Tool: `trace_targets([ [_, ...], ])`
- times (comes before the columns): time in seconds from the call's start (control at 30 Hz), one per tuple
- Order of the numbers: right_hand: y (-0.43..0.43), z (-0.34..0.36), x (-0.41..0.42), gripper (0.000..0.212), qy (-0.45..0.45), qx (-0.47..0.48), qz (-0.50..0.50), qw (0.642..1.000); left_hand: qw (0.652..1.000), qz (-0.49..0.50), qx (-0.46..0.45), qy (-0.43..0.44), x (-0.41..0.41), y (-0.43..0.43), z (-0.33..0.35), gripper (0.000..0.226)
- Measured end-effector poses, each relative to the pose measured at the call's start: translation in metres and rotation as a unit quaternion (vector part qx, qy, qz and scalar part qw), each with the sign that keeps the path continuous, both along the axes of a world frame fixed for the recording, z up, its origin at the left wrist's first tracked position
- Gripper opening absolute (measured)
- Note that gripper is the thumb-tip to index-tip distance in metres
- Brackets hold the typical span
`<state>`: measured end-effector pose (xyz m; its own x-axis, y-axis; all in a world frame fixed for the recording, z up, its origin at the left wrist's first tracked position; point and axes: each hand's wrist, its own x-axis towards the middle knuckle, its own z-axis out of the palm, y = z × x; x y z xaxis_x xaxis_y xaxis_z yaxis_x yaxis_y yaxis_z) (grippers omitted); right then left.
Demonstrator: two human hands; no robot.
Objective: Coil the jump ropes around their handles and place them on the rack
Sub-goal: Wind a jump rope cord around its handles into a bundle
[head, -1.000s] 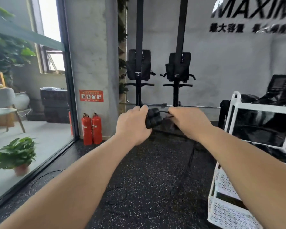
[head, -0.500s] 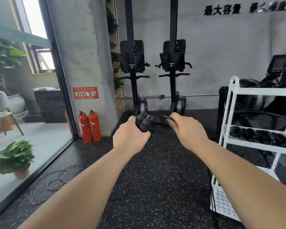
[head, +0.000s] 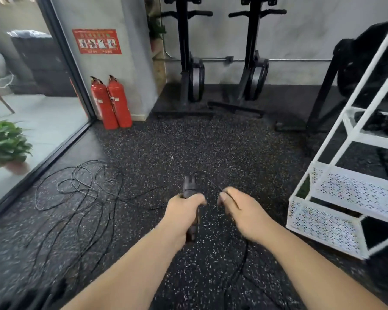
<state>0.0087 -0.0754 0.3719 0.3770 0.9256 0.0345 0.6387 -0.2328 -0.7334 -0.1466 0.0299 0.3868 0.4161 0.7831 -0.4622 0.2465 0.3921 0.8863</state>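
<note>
My left hand [head: 184, 211] grips the black jump rope handles [head: 189, 186], which stick out forward past my fingers; their rear end shows below my wrist. My right hand [head: 240, 211] pinches the thin black rope [head: 214, 183] that runs from the handles' front end. The rope's slack trails down behind my right wrist onto the floor [head: 244, 258]. More black jump ropes [head: 81, 189] lie tangled on the speckled rubber floor to the left. The white metal rack [head: 336, 220] stands at the right, with dark items on its upper shelves.
Two red fire extinguishers [head: 111, 104] stand against the concrete pillar. A glass wall [head: 43, 121] runs along the left with a potted plant [head: 5, 144] behind it. Two black upright machines [head: 222, 86] stand at the far wall.
The view has tilted down toward the floor. Both hands have dropped lower in view, and the handles now point forward out of my left fist. The tangled ropes on the floor are in full view.
</note>
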Motion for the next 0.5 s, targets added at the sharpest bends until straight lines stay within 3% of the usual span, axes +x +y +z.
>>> trace_targets([
  [0.17,0.016,0.005,0.042,0.037,0.059,-0.006,-0.012,0.998,0.992,0.073,-0.076,-0.076,-0.005,0.052,0.010,0.014],
  [0.3,0.022,0.014,0.057,0.035,0.020,0.008,-0.014,1.000,0.974,0.175,-0.066,-0.127,-0.015,0.077,0.010,0.022],
  [0.37,0.028,0.012,0.055,0.037,0.009,0.017,-0.048,0.999,0.978,0.154,-0.058,-0.131,-0.008,0.069,0.010,0.026],
  [0.5,0.043,0.003,0.035,0.037,0.001,0.000,-0.079,0.997,0.985,0.010,-0.073,-0.158,0.008,0.036,0.005,0.043],
])
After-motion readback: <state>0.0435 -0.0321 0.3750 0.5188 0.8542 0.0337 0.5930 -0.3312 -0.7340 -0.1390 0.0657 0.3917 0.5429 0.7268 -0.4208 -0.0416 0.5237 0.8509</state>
